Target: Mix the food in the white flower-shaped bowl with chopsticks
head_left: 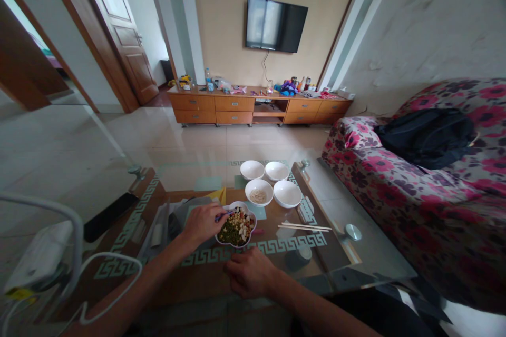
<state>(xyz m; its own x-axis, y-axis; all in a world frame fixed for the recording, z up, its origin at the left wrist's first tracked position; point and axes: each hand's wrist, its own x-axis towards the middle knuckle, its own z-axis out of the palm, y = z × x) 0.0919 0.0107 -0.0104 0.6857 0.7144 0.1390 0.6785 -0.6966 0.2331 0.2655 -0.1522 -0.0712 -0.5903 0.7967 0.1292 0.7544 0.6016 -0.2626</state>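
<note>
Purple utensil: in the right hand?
No, the left hand holds the purple utensil at the scalloped bowl; the right hand is loosely curled on the near side.

On the tabletop, a dish is set right of the left hand, four bowls beyond the right hand.

White, lilac-tinged, flower-shaped dish, filled with green and yellowish granular contents and pale pieces, resting on glass-topped bench; slim purple utensil across left edge.
</note>
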